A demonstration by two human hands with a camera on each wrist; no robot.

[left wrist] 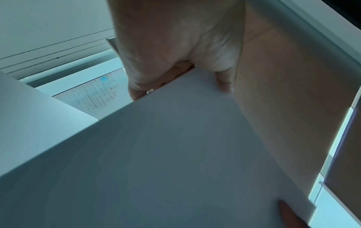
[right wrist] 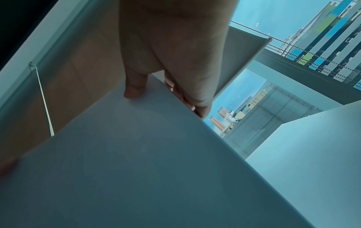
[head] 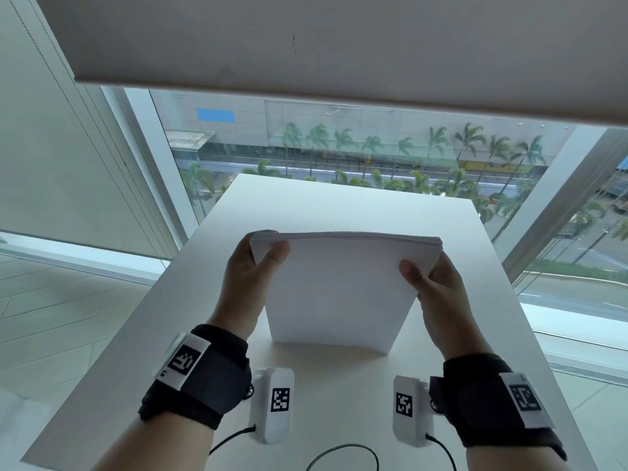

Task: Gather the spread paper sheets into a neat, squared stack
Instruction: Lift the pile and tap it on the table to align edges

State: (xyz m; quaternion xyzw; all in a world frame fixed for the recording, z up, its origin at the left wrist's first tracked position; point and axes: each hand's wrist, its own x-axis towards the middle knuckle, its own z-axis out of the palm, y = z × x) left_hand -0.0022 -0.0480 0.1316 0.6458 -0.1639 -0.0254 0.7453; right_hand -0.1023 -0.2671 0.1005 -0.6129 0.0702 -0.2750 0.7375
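Note:
A stack of white paper sheets [head: 339, 287] stands upright on its bottom edge on the white table [head: 339, 396], leaning slightly. My left hand [head: 253, 266] grips the stack's upper left corner, thumb on the near face and fingers behind. My right hand [head: 431, 283] grips the upper right edge the same way. In the left wrist view the thumb [left wrist: 224, 81] presses the stack [left wrist: 166, 154]. The right wrist view shows my thumb [right wrist: 134, 88] on the sheet face [right wrist: 146, 162], with the other fingers wrapped behind the edge.
The narrow white table runs away from me toward a large window [head: 339, 147] with a lowered roller blind [head: 306, 45]. Black cables [head: 343, 453] lie near the table's front edge. The floor drops away on both sides of the table.

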